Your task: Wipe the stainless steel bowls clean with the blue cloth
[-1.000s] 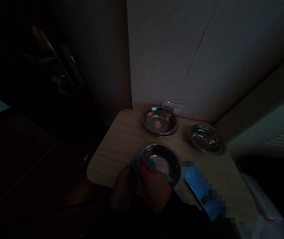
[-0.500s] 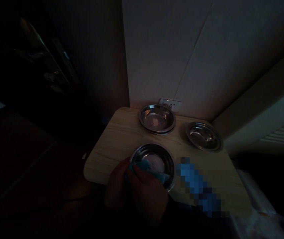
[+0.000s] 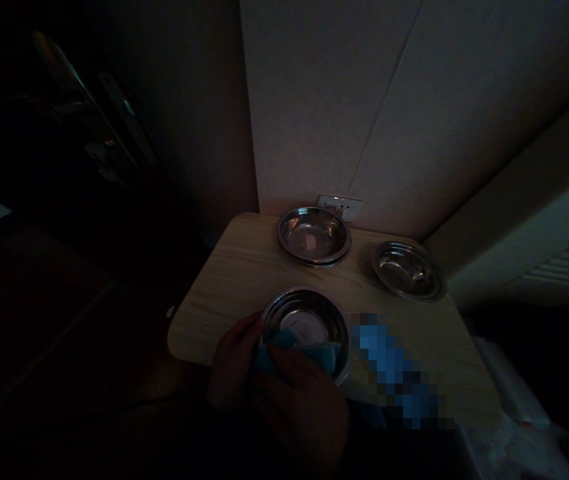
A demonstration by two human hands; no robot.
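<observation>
- Near the front edge of the table (image 3: 214, 280), the metal bowl (image 3: 309, 327) could tip or slide off if pushed unevenly.
- Right hand (image 3: 307, 407): gripping the blue cloth (image 3: 323, 357) inside the bowl's near side; hard pressure there could lever up the far rim.
- Left hand (image 3: 232, 363): touching the left rim, but whether it grips cannot be told; a loose hold could let the bowl spin.
- A rightward skid could strike the blurred blue object (image 3: 384, 353) just beside it.
- Dim light could hide missed spots.
</observation>
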